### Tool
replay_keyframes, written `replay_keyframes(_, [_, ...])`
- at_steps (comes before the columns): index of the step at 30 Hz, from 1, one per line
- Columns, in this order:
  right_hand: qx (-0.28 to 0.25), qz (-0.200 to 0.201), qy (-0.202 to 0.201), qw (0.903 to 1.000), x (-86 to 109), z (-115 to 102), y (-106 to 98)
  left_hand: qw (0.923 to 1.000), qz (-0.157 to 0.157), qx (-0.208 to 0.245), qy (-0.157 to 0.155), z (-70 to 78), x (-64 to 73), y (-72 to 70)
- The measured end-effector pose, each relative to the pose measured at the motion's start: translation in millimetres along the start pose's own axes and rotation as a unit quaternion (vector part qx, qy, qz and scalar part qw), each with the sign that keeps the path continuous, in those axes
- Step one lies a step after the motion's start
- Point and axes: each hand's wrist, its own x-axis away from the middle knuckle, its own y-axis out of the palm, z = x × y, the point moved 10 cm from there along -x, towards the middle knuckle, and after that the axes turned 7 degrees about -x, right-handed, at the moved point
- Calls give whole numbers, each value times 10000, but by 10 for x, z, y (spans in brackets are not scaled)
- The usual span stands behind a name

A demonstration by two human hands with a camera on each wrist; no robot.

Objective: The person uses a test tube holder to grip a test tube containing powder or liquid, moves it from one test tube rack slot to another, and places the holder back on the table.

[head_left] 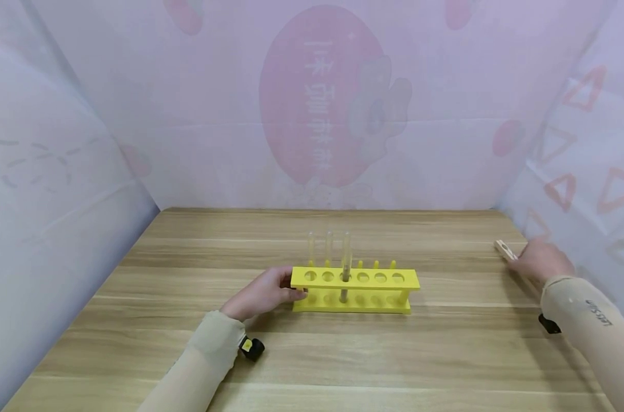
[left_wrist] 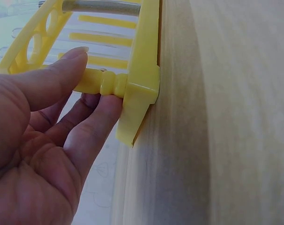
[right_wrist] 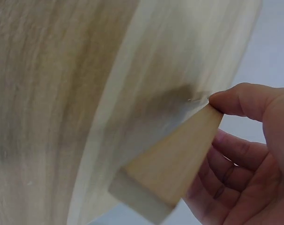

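Observation:
A yellow test tube rack [head_left: 354, 285] stands on the table. My left hand [head_left: 262, 294] grips its left end; in the left wrist view the thumb and fingers [left_wrist: 93, 133] close round the end post [left_wrist: 90, 82]. In the rack's third hole is a test tube [head_left: 346, 252] with greyish contents low down. Clear test tubes [head_left: 329, 246] stand over pegs along the back. Far to the right, my right hand [head_left: 543, 261] pinches a wooden test tube clamp [head_left: 504, 250]. Its wooden body [right_wrist: 172, 159] slants away from the thumb in the right wrist view.
The wood-grain table [head_left: 198, 360] reaches to a pale pink printed backdrop [head_left: 203, 143]. Hanging side sheets [head_left: 49, 200] border it left and right. Bare yellow pegs [head_left: 376, 264] stick up behind the rack's right half.

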Motion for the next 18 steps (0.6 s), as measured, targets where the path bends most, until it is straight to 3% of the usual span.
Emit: replay_keyframes(18, [258, 299, 243, 9989, -53, 188, -29, 10000, 31, -12, -13, 6, 1, -2])
